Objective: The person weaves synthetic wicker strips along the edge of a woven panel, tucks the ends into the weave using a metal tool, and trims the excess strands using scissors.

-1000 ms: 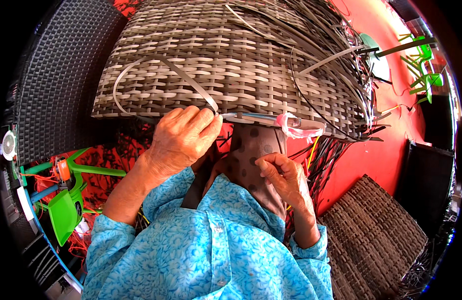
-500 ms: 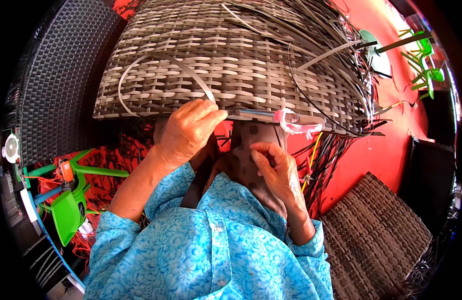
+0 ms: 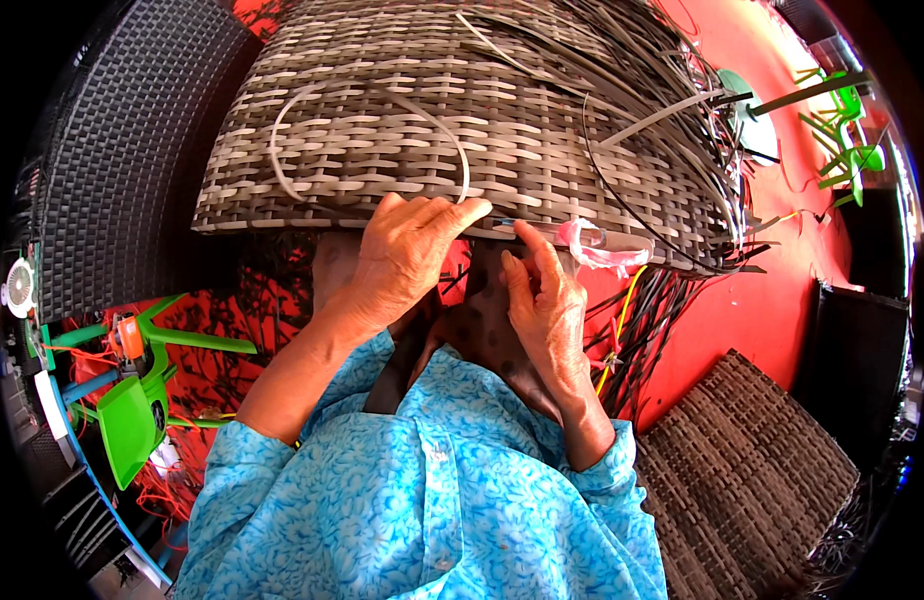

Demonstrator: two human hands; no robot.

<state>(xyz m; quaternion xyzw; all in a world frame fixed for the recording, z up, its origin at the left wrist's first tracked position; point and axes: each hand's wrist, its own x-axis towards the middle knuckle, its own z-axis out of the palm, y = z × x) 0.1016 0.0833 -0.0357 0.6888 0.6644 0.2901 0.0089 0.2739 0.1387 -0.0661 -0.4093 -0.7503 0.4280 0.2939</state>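
Note:
A flat pale wicker strip (image 3: 452, 140) curves in a loop over the woven wicker panel (image 3: 372, 165) that lies across my lap. My left hand (image 3: 407, 255) is closed on the strip's end at the panel's near edge, thumb and index pressed together. Just right of it, my right hand (image 3: 550, 305) has thumb and index apart and holds nothing; its index fingertip is by the panel's edge. A thin metal tool (image 3: 592, 238) with pink and white plastic wrapping (image 3: 602, 255) lies along that edge, its left end partly hidden by my fingers.
Loose dark strips (image 3: 672, 120) pile over the panel's right side, and more hang below it. A second woven piece (image 3: 752, 470) rests on the red floor (image 3: 702, 340) at lower right. On the left are a dark woven panel (image 3: 132, 150) and a green plastic chair (image 3: 132, 425).
My left hand has moved right along the panel's edge, and the strip's loop has shifted right with it. My right hand has risen to the edge, its index finger stretching out.

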